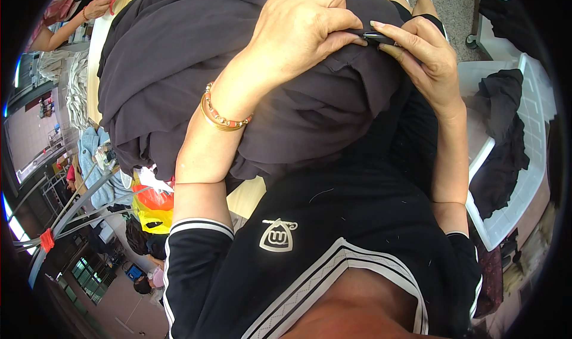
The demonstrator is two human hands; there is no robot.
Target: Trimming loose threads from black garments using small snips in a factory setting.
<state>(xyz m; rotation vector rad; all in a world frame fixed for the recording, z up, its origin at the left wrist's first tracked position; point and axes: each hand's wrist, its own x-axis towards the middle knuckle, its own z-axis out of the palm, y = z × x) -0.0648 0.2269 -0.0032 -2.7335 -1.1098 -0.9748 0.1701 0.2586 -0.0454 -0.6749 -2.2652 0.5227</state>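
Bright light softly shades the dark fabric (pixel 190 71); picture edges curve into black.

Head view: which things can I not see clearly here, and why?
In the head view:
Small dark tool: its rear end is hidden by the right hand.
Dark cloth: the pinched part is covered by the left hand.
Co-worker at upper left: head cut off by the rim.
Blue screen at lower left: too small to read.
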